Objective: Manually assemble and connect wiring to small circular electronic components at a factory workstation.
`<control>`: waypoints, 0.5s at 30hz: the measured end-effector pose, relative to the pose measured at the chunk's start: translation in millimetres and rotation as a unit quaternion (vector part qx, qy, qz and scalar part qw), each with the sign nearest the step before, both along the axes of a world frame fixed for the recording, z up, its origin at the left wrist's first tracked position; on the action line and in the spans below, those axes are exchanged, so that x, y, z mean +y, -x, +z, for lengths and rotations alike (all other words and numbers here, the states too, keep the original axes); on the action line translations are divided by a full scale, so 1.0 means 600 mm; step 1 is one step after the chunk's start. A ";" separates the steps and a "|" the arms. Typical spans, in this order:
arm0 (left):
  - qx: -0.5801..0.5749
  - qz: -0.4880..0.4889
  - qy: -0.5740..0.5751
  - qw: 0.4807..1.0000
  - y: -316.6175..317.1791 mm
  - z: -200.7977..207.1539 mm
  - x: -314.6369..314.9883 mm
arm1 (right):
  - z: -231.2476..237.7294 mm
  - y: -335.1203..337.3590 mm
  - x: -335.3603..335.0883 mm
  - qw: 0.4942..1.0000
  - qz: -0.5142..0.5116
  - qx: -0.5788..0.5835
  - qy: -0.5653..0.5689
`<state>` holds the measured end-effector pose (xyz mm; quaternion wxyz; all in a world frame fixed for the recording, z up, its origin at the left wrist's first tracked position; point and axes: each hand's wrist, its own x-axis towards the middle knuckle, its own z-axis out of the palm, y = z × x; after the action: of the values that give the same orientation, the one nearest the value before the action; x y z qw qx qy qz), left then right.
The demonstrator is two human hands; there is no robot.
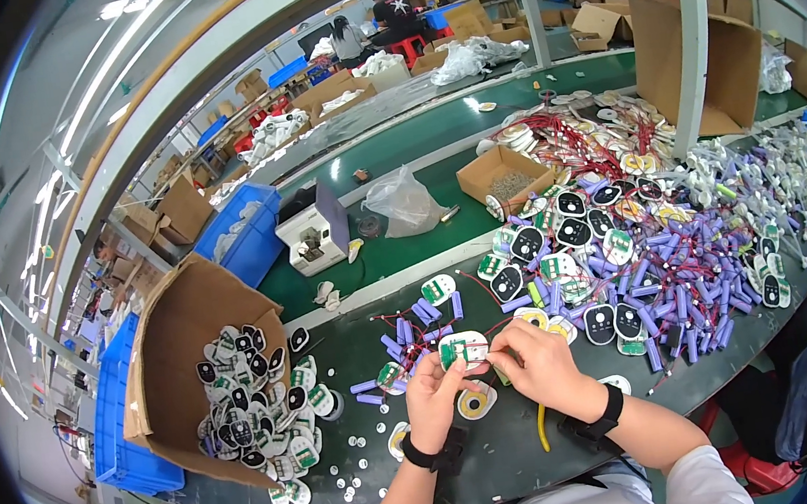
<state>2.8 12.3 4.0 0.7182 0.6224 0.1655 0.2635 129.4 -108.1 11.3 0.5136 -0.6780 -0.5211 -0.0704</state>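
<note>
Dark green workbench runs left to right, a tipped cardboard box of oval shells on its left end. Purple cells and black-and-white oval parts heaped across the right; small white discs scattered near the front edge

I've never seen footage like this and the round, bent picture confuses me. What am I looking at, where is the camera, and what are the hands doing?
The camera sits on a person's head and looks down; its wide lens bends straight edges. The two forearms rising from the bottom belong to that person. The left hand and the right hand together hold a small white part with a green circuit board and thin red wires. On the dark workbench lie purple cylindrical cells, black and white oval parts and small white discs. At left, a tipped cardboard box holds more oval parts. Other people work at the right edge and far behind.
</note>
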 end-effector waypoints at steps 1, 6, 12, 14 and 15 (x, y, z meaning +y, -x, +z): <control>0.000 0.001 -0.001 1.000 0.002 0.002 0.002 | 0.002 -0.003 -0.003 0.998 0.000 0.042 0.041; -0.038 0.011 0.048 0.998 -0.002 0.008 0.003 | 0.002 0.002 -0.005 0.992 0.002 0.079 0.098; -0.047 -0.008 0.067 0.997 -0.004 0.006 0.003 | -0.023 0.006 0.001 0.994 0.032 0.073 0.075; -0.045 -0.006 0.068 0.997 -0.002 0.005 0.003 | -0.027 0.006 0.003 0.995 0.043 0.051 0.080; -0.043 -0.004 0.069 0.997 -0.002 0.005 0.003 | -0.028 0.004 0.003 0.995 0.042 0.050 0.080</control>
<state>3.9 13.9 7.1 0.7669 0.5599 0.1497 0.2755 126.7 -106.6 -5.6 0.4860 -0.6969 -0.5267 0.0275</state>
